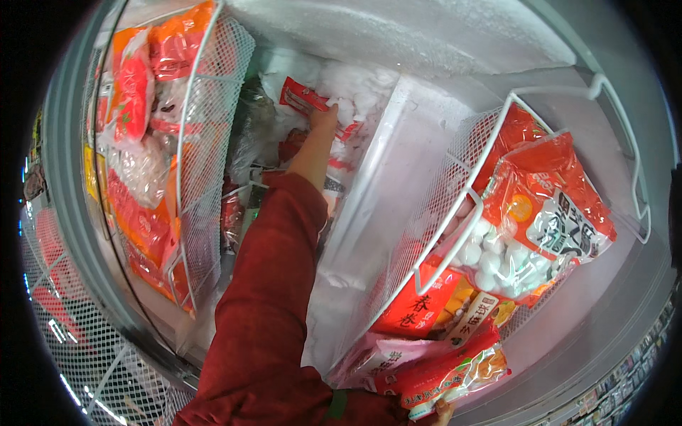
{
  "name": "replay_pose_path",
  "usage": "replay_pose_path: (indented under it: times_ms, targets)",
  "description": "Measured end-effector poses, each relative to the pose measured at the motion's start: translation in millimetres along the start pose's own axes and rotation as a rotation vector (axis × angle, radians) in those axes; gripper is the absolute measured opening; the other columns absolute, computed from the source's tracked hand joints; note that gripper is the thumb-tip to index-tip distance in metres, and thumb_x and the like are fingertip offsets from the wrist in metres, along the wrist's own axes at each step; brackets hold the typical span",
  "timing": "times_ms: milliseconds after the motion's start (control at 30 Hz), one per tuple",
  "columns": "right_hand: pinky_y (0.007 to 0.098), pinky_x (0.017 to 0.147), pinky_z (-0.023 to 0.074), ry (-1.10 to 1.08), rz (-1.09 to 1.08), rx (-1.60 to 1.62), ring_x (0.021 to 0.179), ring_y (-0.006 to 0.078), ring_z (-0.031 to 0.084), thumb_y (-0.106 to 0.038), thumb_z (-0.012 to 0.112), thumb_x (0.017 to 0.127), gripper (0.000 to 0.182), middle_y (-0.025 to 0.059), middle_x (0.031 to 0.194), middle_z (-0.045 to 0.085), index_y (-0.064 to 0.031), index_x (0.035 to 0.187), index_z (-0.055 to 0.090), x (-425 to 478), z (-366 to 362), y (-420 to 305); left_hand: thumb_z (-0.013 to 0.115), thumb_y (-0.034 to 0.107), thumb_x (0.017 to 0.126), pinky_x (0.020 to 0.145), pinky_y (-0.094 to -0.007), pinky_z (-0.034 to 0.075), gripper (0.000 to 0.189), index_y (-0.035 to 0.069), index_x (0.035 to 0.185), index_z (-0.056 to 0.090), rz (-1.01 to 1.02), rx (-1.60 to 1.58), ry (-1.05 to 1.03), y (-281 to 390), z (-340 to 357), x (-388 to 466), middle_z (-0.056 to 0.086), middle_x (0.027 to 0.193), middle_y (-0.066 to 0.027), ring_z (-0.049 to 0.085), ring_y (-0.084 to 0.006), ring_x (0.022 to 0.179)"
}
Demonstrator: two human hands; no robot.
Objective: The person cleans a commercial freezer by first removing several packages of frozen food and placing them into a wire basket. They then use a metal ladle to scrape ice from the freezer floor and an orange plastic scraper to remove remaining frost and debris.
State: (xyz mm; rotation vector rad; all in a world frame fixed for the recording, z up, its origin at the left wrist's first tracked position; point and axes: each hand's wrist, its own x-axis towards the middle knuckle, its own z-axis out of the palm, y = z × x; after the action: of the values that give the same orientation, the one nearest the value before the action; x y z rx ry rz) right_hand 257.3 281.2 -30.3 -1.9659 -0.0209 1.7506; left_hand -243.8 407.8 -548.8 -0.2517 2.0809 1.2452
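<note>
My left hand (pixel 324 118) reaches deep into a chest freezer and pinches the end of a flat red packet (pixel 298 97) over the frosted floor. Its arm, in a dark red sleeve, crosses the middle of the view and covers part of what lies below. At the bottom edge my right hand (pixel 441 413) is only partly in view. Its fingers curl around the lower edge of a red and clear frozen-food bag (pixel 453 375) at the near end of the right wire basket (pixel 453 181).
A left wire basket (pixel 224 101) holds several orange and red bags (pixel 133 90). In the right basket lie a bag of white balls (pixel 511 250) and a red spring-roll packet (pixel 426 303). A frosted ledge (pixel 367 175) runs between the baskets. Thick frost (pixel 351 80) coats the far floor.
</note>
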Motion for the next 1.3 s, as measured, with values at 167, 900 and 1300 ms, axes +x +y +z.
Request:
replay_pose_path:
  times_ms: [167, 900, 1300]
  targets:
    - [0.0409, 0.089, 0.0427, 0.057, 0.018, 0.000, 0.105, 0.0253, 0.051, -0.017, 0.061, 0.069, 0.065, 0.0117, 0.117, 0.050, -0.0011, 0.127, 0.036, 9, 6, -1, 0.069, 0.030, 0.071, 0.076, -0.0433, 0.048, 0.062, 0.002, 0.122, 0.048, 0.079, 0.182, 0.214, -3, 19, 6, 0.052, 0.118, -0.0173, 0.055, -0.0277, 0.100]
    - [0.0419, 0.090, 0.0428, -0.124, 0.016, 0.144, 0.107, 0.0262, 0.051, -0.020, 0.062, 0.070, 0.065, 0.0119, 0.119, 0.050, -0.0017, 0.127, 0.037, 28, 6, -2, 0.052, -0.007, 0.059, 0.060, -0.0305, 0.047, 0.032, 0.004, 0.089, 0.054, 0.020, -0.802, -0.122, 53, -86, -150, 0.056, 0.077, -0.0047, 0.056, -0.0195, 0.067]
    - [0.0249, 0.058, 0.0465, -0.128, -0.168, -0.427, 0.073, 0.0115, 0.057, -0.027, 0.054, 0.089, 0.035, 0.0033, 0.089, 0.058, -0.0004, 0.111, 0.049, 30, -16, -7, 0.061, 0.006, 0.081, 0.076, -0.0329, 0.049, 0.033, 0.001, 0.111, 0.048, 0.311, -0.709, -0.356, 255, -153, -421, 0.059, 0.099, -0.0074, 0.059, -0.0154, 0.087]
